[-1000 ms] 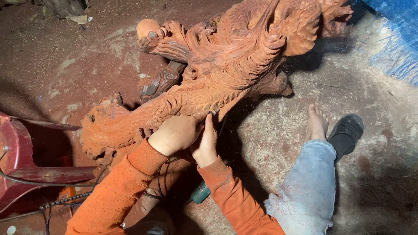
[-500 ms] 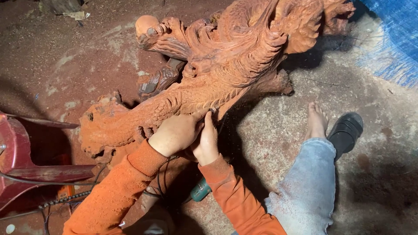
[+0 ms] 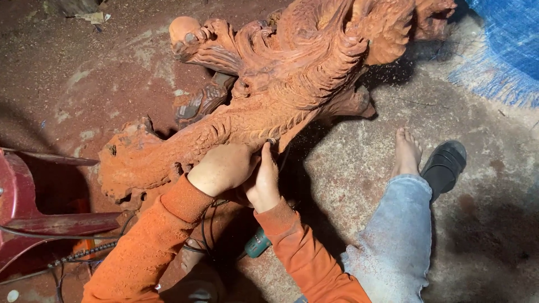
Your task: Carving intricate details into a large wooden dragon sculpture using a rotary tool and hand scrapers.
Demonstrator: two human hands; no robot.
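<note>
Carved reddish wood sculpture [image 3: 281, 95], ornate with scales and curling feather-like relief, lies across a dusty concrete floor [image 3: 488, 224]. At far left stands a dark red plastic chair [image 3: 22, 224], cables trailing beneath. The left hand [image 3: 222, 168], in an orange sleeve, rests curled against the carving's lower edge; the right hand [image 3: 265, 182] presses beside it, fingers closed around a small tool whose tip meets the wood. A green power-tool body [image 3: 258, 245] lies below. Right of that, a bare foot [image 3: 405, 151] and black sandal [image 3: 444, 163]. The piece looks heavy and rigid, its fine projections fragile; the thick trunk seems the safest hold.
</note>
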